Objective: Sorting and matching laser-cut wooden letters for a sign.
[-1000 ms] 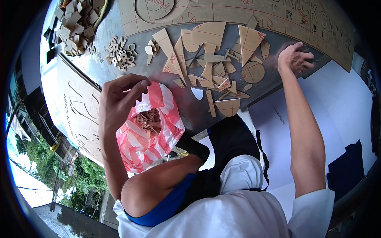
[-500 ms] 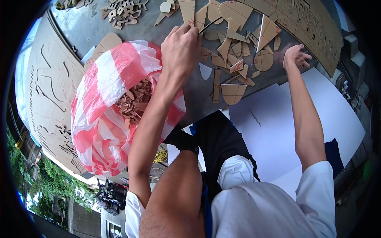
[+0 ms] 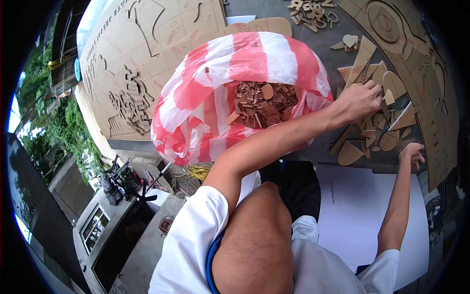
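Note:
My left hand (image 3: pixel 360 102) is over a pile of cut brown-papered pieces (image 3: pixel 379 126), its fingers curled closed. What lies in its grip is hidden from this angle. At the table's right edge, beside the large lettered sheet, my right hand (image 3: pixel 412 153) is open with fingers apart and nothing in it. Left of my left hand sits a red-and-white striped plastic bag (image 3: pixel 245 54), its mouth gaping toward me. Small brown offcuts (image 3: pixel 267 105) fill it. My left forearm crosses in front of the bag's lower right side.
Cut-out letters (image 3: pixel 313 13) lie heaped at the far side. A large cut sheet (image 3: pixel 435 108) runs along the right, another brown sheet (image 3: pixel 142 63) along the left. A white sheet (image 3: pixel 367 215) is below the table edge. Yellow cord (image 3: pixel 197 171) lies below the bag.
My view has swung left, so the bag now sits centrally. The thin dark stick seen at my left hand earlier is no longer clearly visible. My right hand stays near the table's right edge.

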A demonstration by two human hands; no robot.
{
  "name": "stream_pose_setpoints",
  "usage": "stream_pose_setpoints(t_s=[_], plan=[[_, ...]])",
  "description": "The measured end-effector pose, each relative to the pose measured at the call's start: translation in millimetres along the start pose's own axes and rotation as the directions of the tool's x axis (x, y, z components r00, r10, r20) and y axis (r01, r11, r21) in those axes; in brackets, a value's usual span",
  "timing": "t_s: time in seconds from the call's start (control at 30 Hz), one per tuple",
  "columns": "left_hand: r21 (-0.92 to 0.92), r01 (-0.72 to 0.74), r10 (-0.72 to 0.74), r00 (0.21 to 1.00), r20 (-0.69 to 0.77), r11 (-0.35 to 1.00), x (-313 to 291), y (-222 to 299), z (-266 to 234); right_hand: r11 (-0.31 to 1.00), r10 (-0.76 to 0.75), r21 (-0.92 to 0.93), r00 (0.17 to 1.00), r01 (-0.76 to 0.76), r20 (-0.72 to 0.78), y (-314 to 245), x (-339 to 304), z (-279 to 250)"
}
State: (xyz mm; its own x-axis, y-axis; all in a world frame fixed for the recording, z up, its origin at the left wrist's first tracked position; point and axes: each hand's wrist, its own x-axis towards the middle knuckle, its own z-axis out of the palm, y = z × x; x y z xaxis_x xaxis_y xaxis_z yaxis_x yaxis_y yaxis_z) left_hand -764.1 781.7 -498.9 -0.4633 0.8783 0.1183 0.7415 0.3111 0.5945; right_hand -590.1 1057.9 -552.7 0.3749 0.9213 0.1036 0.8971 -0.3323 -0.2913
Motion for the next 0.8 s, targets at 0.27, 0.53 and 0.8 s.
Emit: stream_pose_setpoints(t_s=[0.27, 0.53, 0.8], plan=[[-0.402, 0.145, -0.226, 0.961, -0.162, 0.904, 16.8, -0.8, -49.1, 0.998, -0.065, -0.031, 0.996, 0.063, -0.056, 15.9, 46.6, 29.5], [-0.155, 0.387, -0.415, 0.875, -0.248, 0.909, -53.4, -25.7, -200.0, 0.998, -0.009, -0.068, 0.999, 0.006, -0.045, 5.2, 38.3, 17.8], [0.105, 0.815, -0.816, 0.576, -0.044, 0.570, -151.8, -17.5, -162.4, 0.999, 0.027, 0.037, 0.997, -0.030, 0.071, -6.9, -1.7, -7.5]])
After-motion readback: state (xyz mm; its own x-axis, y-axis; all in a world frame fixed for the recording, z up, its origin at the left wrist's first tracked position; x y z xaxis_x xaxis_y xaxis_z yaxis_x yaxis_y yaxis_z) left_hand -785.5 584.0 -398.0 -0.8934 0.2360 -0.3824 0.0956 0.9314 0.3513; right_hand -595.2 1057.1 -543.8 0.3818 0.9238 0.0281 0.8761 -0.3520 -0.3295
